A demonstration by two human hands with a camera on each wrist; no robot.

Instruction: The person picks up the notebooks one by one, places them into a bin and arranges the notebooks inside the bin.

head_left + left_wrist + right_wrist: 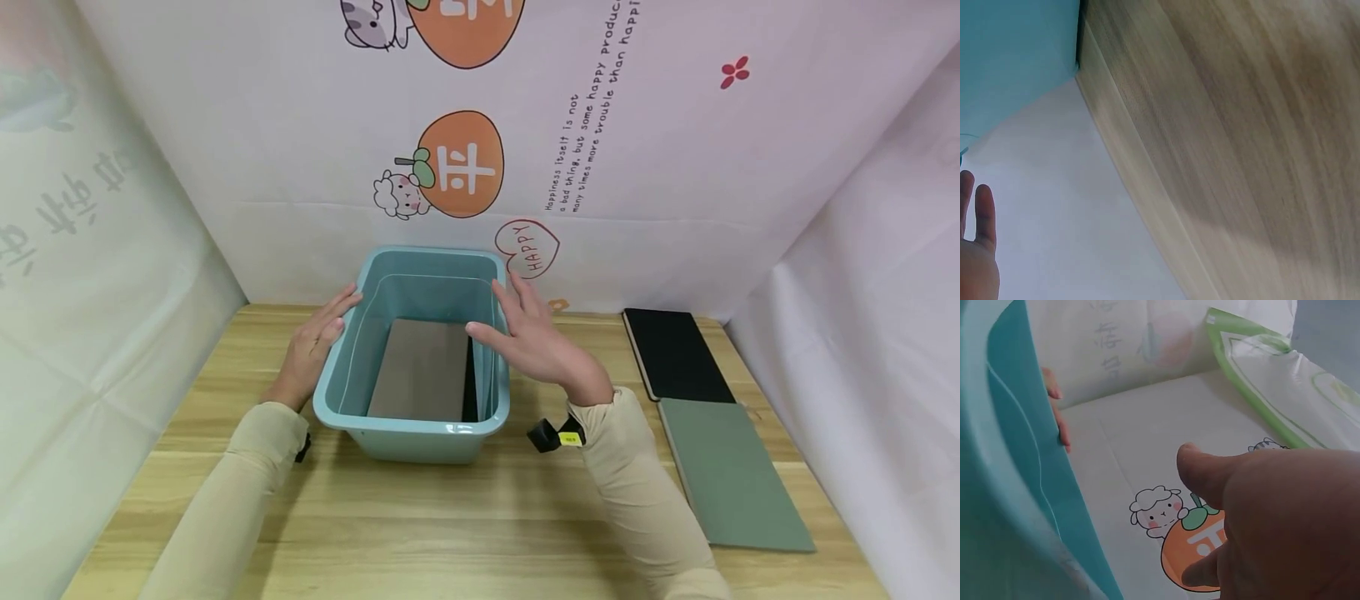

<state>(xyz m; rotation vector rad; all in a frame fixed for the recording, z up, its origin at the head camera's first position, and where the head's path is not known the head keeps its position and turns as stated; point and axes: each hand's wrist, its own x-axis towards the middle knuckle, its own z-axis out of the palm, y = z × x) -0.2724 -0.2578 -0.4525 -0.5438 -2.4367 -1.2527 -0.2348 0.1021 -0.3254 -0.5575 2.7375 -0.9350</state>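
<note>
A light blue plastic storage bin (420,443) stands on the table between both hands. Inside it lies a taupe notebook (420,371), with a strip of something black (470,383) showing along its right edge. My left hand (306,346) rests its straight fingers against the bin's left rim; its fingers (985,215) also show at the lower left of the left wrist view. Over the right rim my right hand (536,340) is held with fingers spread and thumb pointing across the opening. In the right wrist view this hand (1272,512) appears beside the bin, gripping nothing.
To the right, a black notebook (677,354) and a sage green notebook (735,475) lie on the wooden table (420,533), the green one nearer. A printed white cloth (300,150) hangs behind the bin, and white sheets flank both sides.
</note>
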